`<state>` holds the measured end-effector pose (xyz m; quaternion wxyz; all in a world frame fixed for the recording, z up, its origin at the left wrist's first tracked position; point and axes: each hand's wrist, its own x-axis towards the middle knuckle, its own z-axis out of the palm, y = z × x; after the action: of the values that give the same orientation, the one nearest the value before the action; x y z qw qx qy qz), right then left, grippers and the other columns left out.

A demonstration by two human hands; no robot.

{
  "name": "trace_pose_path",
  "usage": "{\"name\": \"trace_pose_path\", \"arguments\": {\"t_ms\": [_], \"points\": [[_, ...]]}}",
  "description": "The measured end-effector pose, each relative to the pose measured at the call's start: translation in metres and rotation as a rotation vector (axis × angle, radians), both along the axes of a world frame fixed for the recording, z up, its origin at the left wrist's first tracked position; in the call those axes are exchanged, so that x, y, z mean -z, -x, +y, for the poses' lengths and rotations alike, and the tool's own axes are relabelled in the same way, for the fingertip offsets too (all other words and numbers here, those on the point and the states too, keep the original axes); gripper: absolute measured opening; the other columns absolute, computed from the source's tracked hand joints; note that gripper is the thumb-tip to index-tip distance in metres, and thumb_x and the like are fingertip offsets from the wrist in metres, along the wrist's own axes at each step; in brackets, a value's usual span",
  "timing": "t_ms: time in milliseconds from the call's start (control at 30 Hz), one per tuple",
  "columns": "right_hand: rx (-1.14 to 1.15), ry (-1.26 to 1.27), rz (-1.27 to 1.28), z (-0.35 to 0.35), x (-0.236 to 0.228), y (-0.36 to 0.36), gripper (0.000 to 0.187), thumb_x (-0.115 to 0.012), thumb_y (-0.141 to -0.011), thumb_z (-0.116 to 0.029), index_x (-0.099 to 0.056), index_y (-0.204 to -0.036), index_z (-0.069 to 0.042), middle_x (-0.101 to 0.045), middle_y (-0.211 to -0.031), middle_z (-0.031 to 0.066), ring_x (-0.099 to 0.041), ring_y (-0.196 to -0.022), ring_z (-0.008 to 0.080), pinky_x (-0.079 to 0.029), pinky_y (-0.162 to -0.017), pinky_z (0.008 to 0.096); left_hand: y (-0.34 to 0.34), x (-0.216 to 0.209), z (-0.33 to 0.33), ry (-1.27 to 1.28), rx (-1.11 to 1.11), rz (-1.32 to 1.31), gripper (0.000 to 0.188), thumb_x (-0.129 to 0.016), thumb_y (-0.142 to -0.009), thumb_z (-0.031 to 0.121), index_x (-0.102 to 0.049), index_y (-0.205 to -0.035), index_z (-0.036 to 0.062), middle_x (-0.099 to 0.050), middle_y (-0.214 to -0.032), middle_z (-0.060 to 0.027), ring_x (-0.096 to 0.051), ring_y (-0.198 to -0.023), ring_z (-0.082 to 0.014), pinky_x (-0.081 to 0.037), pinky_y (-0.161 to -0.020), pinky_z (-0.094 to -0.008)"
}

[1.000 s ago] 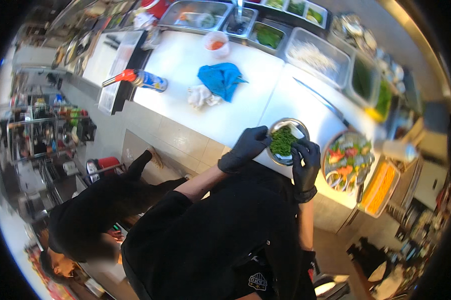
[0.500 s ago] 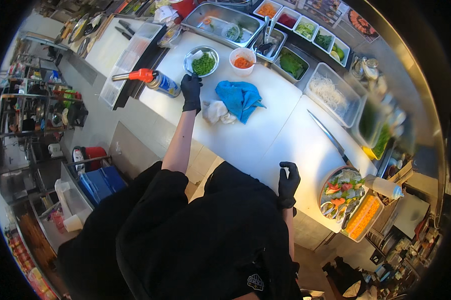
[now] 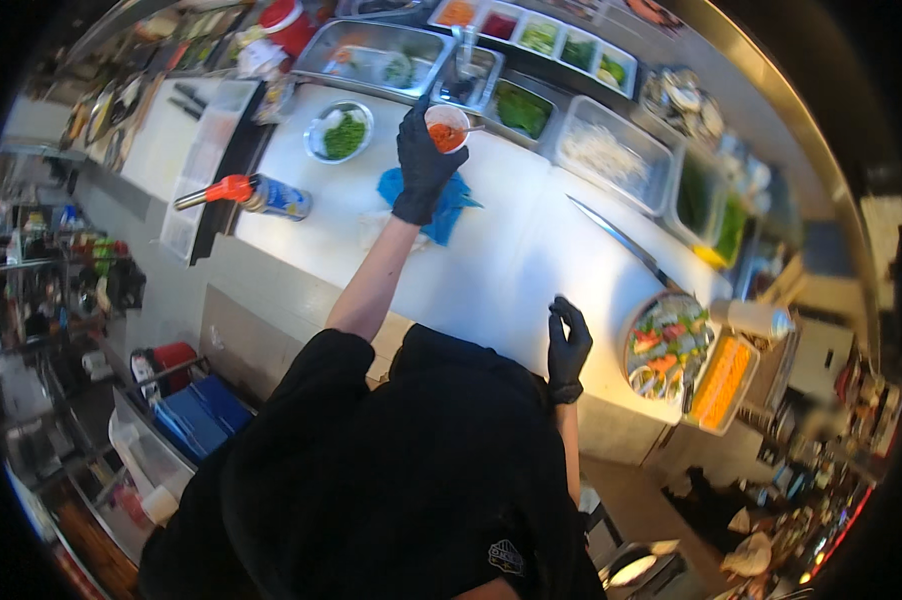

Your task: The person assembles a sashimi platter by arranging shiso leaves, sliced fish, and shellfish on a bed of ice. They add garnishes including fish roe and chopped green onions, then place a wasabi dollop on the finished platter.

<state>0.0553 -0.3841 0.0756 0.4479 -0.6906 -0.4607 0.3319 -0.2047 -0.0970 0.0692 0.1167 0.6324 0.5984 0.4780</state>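
Not much packaging here tbh. There's a blue canister with a yellow label band [image 3: 279, 198] lying on its side at the white counter's left edge, orange torch head on it. A white squeeze bottle [image 3: 754, 318] lies near the salad plate.

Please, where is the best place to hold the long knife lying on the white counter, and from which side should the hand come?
Probably by the handle, the dark end of the long knife nearest the plate of colourful food. It lies flat and diagonal, its blade pointing away toward the metal trays. The free right hand is nearest that end, so coming from above the handle would keep the fingers off the edge.
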Motion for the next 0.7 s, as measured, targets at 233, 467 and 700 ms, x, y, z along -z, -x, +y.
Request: {"name": "trace_pose_path", "arguments": {"t_ms": [233, 467, 700], "points": [[0.170, -0.136, 0.055, 0.013, -0.027, 0.012, 0.069, -0.083, -0.083, -0.004, -0.055, -0.147, -0.005, -0.073, -0.100, 0.0098, -0.067, -0.088, 0.0157, -0.055, -0.081, 0.0312, -0.115, -0.011, -0.139, 0.027, 0.584, 0.013, 0.099, -0.089, -0.063, 0.009, -0.042, -0.149, 0.0076, -0.053, -0.143, -0.0186, -0.051, -0.130, -0.0388, -0.041, -0.108, -0.0471], [0.423, -0.234, -0.145, -0.020, -0.021, -0.033, 0.021, -0.069, -0.095, 0.002, -0.071, -0.116, 0.004, -0.073, -0.092, 0.0062, -0.066, -0.083, 0.0105, -0.053, -0.074, 0.0261, -0.183, -0.012, -0.209, 0.071, 0.774, -0.064, 0.100, -0.088, -0.062, 0.007, -0.041, -0.149, 0.0080, -0.051, -0.147, -0.0171, -0.050, -0.131, -0.0386, -0.041, -0.109, -0.0479], [0.639, -0.338, 0.168, -0.062, -0.018, -0.077, 0.021, -0.056, -0.107, -0.011, -0.068, -0.114, 0.006, -0.074, -0.088, 0.0126, -0.072, -0.076, 0.0177, -0.058, -0.074, 0.0312, -0.212, -0.012, -0.229, 0.069, 0.861, -0.004, 0.099, -0.088, -0.062, 0.007, -0.042, -0.149, 0.0077, -0.050, -0.148, -0.0177, -0.051, -0.132, -0.0387, -0.041, -0.110, -0.0480]]}}
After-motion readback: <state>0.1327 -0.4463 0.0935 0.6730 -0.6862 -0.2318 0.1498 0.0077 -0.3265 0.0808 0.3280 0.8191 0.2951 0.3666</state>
